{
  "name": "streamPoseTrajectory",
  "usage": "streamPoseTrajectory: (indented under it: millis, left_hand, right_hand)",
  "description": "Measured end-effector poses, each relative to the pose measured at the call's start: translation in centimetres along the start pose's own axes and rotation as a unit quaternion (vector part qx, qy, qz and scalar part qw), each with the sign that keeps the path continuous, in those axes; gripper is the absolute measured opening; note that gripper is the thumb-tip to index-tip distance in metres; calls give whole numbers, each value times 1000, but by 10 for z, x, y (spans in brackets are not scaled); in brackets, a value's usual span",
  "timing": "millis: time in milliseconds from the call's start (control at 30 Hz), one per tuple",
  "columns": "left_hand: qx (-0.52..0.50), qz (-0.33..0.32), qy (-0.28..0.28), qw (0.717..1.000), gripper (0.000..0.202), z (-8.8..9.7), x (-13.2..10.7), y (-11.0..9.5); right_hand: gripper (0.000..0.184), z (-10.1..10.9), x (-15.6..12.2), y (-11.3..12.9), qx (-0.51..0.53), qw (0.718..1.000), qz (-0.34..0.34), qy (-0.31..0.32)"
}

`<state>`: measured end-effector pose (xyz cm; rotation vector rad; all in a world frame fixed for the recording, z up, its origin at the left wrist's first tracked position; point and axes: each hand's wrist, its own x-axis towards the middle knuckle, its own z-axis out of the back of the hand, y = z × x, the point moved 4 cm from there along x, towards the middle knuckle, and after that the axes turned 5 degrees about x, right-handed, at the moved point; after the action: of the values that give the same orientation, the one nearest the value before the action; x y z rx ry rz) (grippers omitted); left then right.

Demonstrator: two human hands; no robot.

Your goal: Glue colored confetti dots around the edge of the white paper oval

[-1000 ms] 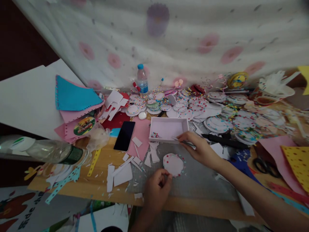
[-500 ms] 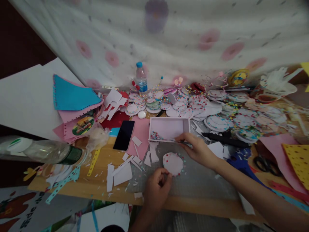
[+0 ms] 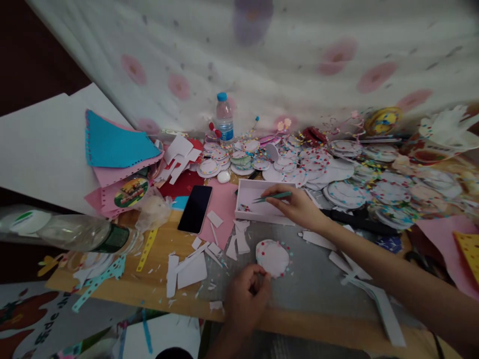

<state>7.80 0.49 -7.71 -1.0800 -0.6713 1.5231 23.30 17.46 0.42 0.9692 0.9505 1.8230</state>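
My right hand (image 3: pixel 297 205) pinches green tweezers (image 3: pixel 272 197) whose tips reach into a shallow white box (image 3: pixel 262 209) that holds a few tiny coloured bits at its left end. My left hand (image 3: pixel 246 299) rests curled at the near table edge, its fingertips pinching the lower rim of a white paper disc (image 3: pixel 272 257) edged with small coloured dots. The disc lies flat on a grey mat (image 3: pixel 318 279), just in front of the box.
A black phone (image 3: pixel 195 208) lies on pink paper left of the box. White paper scraps (image 3: pixel 190 267) are scattered at front left. Several decorated discs (image 3: pixel 310 164) and a water bottle (image 3: pixel 224 117) fill the back. A plastic bottle (image 3: pixel 71 232) lies at far left.
My right hand has lifted from the box's near right corner and moved over the box, tweezers pointing left into it. The left hand stays at the disc.
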Motion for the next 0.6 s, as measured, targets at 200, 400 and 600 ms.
streamPoseTrajectory:
  millis: [200, 400, 600]
  left_hand:
    - [14, 11, 4, 1000, 20, -1, -2, 3]
    - [45, 0, -11, 999, 20, -4, -4, 7]
    - [55, -4, -27, 998, 19, -8, -6, 11]
  right_hand:
    - [23, 0, 17, -3, -43, 997, 2, 61]
    - [17, -4, 17, -16, 58, 985, -151, 54]
    - [13, -17, 20, -23, 111, 977, -161, 80]
